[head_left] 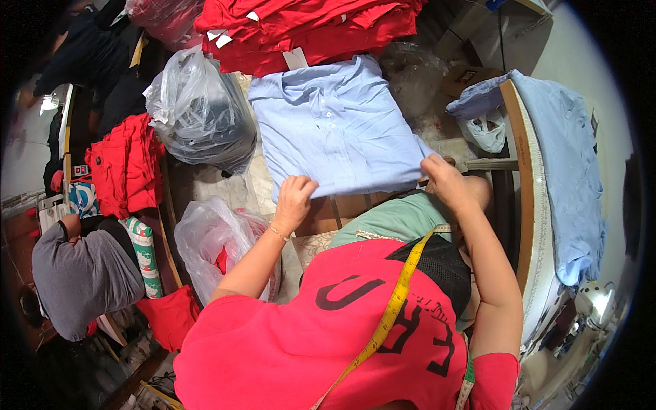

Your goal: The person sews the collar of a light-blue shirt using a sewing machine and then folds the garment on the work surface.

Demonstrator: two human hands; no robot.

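Note:
A light blue button-up shirt lies spread in front of me, its collar at the far end and its buttons facing up. My left hand grips the shirt's near left edge, fingers curled over the cloth. At the near right corner, my right hand pinches the fabric and holds it out to the side. Between the two hands the near edge runs fairly straight, close above my lap. A yellow measuring tape hangs around me over a red top.
Red folded garments are piled beyond the shirt. Left of it stand a clear plastic bag of dark cloth and another plastic bag. Blue fabric drapes over a wooden-edged board at right. Another person sits at far left.

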